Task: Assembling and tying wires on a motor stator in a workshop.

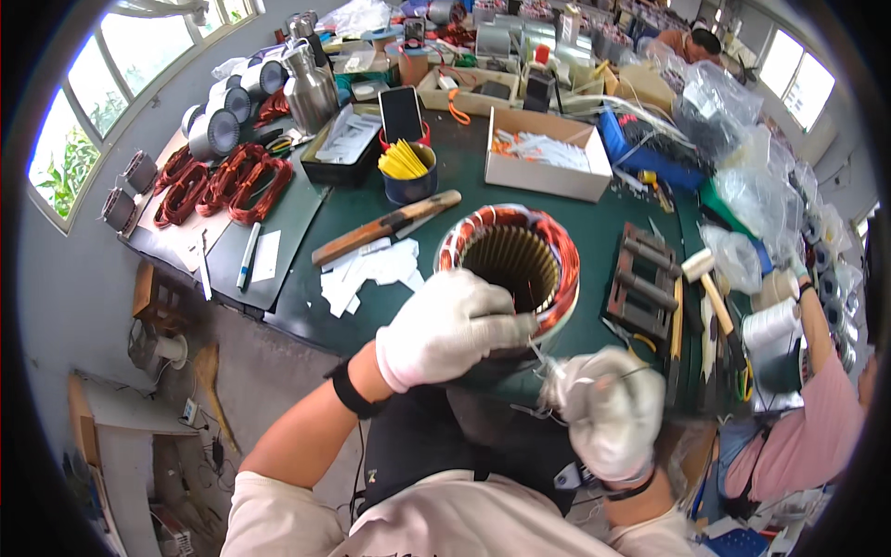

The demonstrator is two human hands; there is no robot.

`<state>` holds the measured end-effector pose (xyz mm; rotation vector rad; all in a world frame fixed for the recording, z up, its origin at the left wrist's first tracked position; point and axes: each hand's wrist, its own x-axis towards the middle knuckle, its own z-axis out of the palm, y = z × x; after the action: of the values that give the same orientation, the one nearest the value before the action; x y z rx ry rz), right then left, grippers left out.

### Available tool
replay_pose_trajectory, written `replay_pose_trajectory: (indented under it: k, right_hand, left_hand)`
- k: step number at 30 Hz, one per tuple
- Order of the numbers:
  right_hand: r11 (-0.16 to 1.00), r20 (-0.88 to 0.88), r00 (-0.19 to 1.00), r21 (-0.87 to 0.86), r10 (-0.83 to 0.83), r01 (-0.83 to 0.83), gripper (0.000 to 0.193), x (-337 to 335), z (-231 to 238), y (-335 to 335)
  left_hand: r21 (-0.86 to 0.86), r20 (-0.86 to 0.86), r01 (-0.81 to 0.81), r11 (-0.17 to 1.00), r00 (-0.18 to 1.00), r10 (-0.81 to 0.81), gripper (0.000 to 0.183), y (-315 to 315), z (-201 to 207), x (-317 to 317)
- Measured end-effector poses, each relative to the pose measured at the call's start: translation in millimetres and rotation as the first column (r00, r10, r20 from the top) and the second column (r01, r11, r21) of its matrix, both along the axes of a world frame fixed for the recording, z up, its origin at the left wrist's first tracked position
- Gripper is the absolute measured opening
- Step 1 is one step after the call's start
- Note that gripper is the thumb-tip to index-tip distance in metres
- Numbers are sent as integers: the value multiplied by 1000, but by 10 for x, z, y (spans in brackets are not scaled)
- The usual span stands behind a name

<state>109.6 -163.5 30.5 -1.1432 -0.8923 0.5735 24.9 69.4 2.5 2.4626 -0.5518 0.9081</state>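
A motor stator (563,265) stands upright on the green table in front of me, copper coils bound with white cord around its top ring and slots lining the bore. My left hand (445,327), in a white glove, is closed over the near left rim, its fingers bent against the windings. Thin white cord (541,356) runs from the near rim to my right hand (613,408), also gloved. That hand is off the stator at the near right, closed on the cord and blurred by motion. Its exact fingertip grip is hidden.
White paper pieces (376,277) and a wooden stick (385,227) lie left of the stator. A metal fixture (642,280), a mallet (710,278) and scissors (633,339) are at right. Behind are a carton (548,181) and a cup of yellow strips (410,184). A co-worker's arm (817,320) reaches in at right.
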Motion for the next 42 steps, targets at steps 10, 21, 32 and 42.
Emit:
replay_pose_trajectory:
  k: [10, 21, 32, 42]
  right_hand:
    - [992, 89, 990, -42, -113, 117, 35, -126, -210, -103]
    - [962, 842, 504, 65, -195, 264, 31, -321, -78, -401]
    - [855, 758, 552, 13, -347, 519, 24, -208, -520, -176]
    - [900, 682, 730, -337, 31, 276, 26, -1, -250, 112]
  left_hand:
    - [-120, 68, -56, 991, 996, 64, 46, -136, 9, -134]
    - [-92, -79, -268, 959, 962, 262, 34, -121, 52, -157]
    - [-247, -302, -306, 920, 926, 227, 32, -108, 151, -213]
    - [24, -315, -217, 976, 925, 213, 48, -51, 402, -139]
